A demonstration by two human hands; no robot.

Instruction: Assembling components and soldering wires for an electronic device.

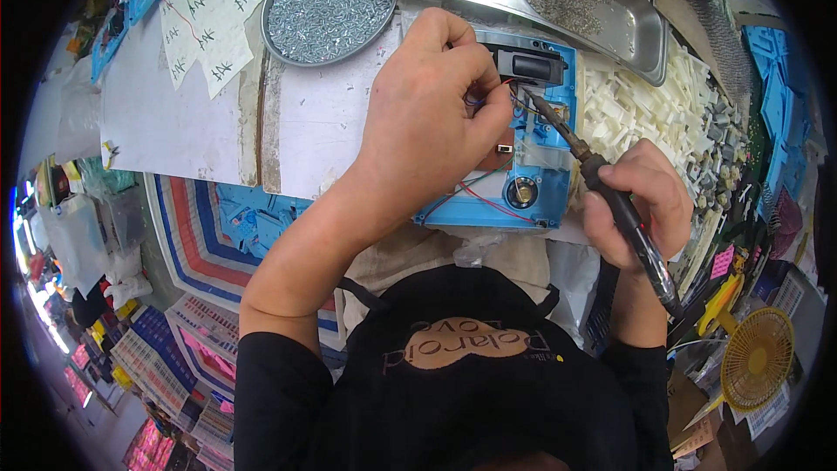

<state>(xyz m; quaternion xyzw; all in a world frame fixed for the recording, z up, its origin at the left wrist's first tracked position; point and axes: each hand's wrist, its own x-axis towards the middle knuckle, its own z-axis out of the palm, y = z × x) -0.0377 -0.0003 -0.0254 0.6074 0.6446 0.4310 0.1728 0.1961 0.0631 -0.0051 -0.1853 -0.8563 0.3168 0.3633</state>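
A soldering iron point(623, 209) with a black handle is gripped in my right hand point(649, 196), its tip pointing up and left. The tip reaches thin wires point(516, 85) beside the fingertips of my left hand point(440, 109). Those fingers are pinched together, with a red wire showing at them. Beneath lies an open blue plastic housing point(554, 183). It holds a black boxy part point(532, 65) at the top and a small round speaker-like part point(521, 193) at the lower right. My left hand hides much of the housing's left side, including most of a brown board point(495, 160).
A round dish of small silvery metal pieces point(330, 4) stands at the upper left of the housing. Behind is a compartmented metal tray point(649, 39) with small parts. White plastic pieces point(645, 105) are heaped right. A yellow fan point(757, 358) stands lower right.
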